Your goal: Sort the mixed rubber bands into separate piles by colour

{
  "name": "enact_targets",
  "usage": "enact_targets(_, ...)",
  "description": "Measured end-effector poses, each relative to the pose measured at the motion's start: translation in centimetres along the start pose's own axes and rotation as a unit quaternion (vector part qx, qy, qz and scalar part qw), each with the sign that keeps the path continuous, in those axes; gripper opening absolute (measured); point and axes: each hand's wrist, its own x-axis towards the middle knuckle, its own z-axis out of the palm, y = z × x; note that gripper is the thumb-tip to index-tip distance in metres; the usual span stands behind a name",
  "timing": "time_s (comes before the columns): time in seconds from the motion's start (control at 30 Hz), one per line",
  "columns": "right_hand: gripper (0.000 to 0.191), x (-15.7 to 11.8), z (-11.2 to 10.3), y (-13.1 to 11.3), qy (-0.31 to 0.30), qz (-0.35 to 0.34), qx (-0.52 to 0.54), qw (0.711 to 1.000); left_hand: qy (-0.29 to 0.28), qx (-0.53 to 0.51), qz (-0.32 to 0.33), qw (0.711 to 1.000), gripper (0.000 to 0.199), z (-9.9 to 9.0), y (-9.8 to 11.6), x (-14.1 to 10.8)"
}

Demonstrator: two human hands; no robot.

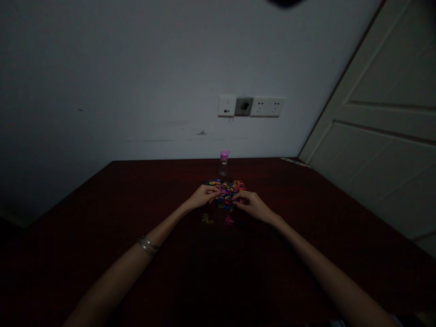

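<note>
A loose pile of small, many-coloured elastic bands [225, 187] lies on the dark red table. At its left edge is my left hand [201, 196], thumb and fingertips pinched together over the bands. My right hand [251, 203] reaches in from the other side, its fingers curled and the fingertips close to the thumb at the pile's edge. What either pinch holds is too small and dark to make out. Nearer to me, a few yellow bands [206, 219] form one little group and some pink-red bands [229, 220] another, apart from the pile.
Behind the pile stands a small clear bottle [223, 169] with a pink cap. The table [153, 181] meets a pale wall bearing a row of sockets [259, 106]. A white panelled door [384, 113] rises along the right side. The light is dim.
</note>
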Motion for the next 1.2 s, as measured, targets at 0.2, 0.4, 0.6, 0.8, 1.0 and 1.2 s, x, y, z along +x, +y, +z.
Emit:
enact_targets(0.2, 0.018, 0.0, 0.2, 0.4, 0.009, 0.003, -0.002, 1.0, 0.026, -0.018, -0.011, 0.999, 0.038, -0.2, 0.0, 0.1)
enact_targets(0.4, 0.017, -0.1, 0.2, 0.5, 0.009, 0.009, -0.013, 1.0, 0.071, -0.048, -0.033, 0.996, 0.036, -0.4, 0.0, 0.2)
enact_targets(0.6, 0.017, -0.2, 0.3, 0.7, 0.001, 0.017, -0.015, 1.0, 0.099, -0.076, -0.047, 0.991, 0.033, -0.4, -0.4, 0.2)
enact_targets(0.8, 0.018, -0.2, 0.4, 1.1, 0.009, 0.016, -0.022, 1.0, 0.102, -0.091, -0.043, 0.99, 0.04, -0.4, -0.4, 0.2)
enact_targets(1.0, 0.021, -0.1, 0.5, 0.5, 0.022, 0.02, 0.013, 0.999, 0.084, -0.114, -0.041, 0.989, 0.043, 0.3, 0.9, -0.1)
enact_targets(1.2, 0.03, 0.2, 0.4, -1.2, 0.034, 0.037, 0.06, 0.997, 0.021, -0.115, -0.007, 0.993, 0.043, 1.9, 2.2, -0.3)
